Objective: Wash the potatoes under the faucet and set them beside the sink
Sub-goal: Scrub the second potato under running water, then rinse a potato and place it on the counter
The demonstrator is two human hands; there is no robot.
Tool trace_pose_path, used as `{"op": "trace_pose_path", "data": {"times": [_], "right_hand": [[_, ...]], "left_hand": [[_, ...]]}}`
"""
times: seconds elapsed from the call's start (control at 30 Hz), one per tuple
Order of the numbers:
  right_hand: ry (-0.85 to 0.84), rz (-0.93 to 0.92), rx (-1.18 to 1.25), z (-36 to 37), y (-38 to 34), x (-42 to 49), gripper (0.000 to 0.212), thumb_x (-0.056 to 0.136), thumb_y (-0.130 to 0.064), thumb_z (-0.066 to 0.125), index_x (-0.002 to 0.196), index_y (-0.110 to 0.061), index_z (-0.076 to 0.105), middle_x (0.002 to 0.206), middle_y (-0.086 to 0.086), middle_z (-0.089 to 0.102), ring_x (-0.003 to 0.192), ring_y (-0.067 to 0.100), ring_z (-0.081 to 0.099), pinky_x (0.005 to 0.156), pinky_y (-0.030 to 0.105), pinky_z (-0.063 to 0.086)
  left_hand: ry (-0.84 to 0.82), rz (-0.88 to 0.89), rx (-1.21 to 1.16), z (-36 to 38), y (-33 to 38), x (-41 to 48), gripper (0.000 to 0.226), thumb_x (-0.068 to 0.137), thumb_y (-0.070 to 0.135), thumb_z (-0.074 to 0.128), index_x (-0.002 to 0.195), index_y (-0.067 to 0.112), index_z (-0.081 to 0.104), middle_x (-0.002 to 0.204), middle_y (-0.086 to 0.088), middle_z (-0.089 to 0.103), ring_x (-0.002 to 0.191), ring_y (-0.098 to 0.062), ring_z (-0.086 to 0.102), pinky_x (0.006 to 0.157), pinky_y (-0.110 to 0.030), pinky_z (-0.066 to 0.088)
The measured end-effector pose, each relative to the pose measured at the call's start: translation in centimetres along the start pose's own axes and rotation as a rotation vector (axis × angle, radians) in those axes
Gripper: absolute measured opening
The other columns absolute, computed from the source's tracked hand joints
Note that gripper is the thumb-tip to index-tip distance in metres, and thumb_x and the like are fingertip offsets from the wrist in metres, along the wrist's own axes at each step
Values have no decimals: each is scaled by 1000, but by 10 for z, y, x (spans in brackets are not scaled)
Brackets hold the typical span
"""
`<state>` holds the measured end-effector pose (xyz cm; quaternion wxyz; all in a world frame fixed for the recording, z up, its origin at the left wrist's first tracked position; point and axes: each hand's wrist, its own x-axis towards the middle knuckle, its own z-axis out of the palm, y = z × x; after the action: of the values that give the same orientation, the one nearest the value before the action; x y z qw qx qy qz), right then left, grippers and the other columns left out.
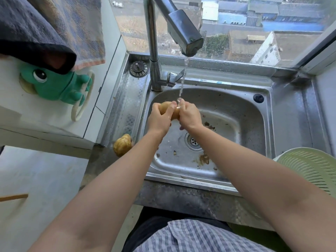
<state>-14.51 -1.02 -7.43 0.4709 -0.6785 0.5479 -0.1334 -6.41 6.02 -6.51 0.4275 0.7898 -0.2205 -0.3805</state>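
Head view: your left hand (160, 119) and right hand (190, 117) are both curled tight around one potato (164, 106), held above the sink (236, 113). The faucet (183, 33) is running, and its water stream (182, 79) hits the top of your hands. A second potato (122, 145) sits just left of the sink, with a green colander (309, 166) on the right.

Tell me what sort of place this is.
Probably a home kitchen, several floors up: a steel sink under a running faucet, a potato being rinsed, and a window looking down on rooftops.
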Motion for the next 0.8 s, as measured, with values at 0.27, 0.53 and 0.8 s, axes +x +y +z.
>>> {"op": "trace_pose_path", "data": {"times": [0.27,0.53,0.8], "right_hand": [[-328,47,47,50,-4,-20,39,97,-21,42,63,-15,60,60,3,60,58,18,58,70,36,48],[-416,171,223,78,0,-35,38,103,-20,38,73,-9,58,64,7,56,58,19,57,62,30,49],[-406,242,322,65,1,-32,37,105,-20,37,78,-9,59,67,6,57,53,14,61,56,24,54]], "left_hand": [[269,99,506,-67,-41,-58,55,73,62,63,109,23,50,99,-4,64,89,-27,60,76,-37,48],[385,-164,705,-91,-84,-102,80,69,56,74,118,5,37,116,-13,61,107,-33,60,72,-35,41],[422,-223,844,-85,-96,-103,73,73,44,77,125,6,42,129,-19,46,115,-33,47,95,-38,41]]}}
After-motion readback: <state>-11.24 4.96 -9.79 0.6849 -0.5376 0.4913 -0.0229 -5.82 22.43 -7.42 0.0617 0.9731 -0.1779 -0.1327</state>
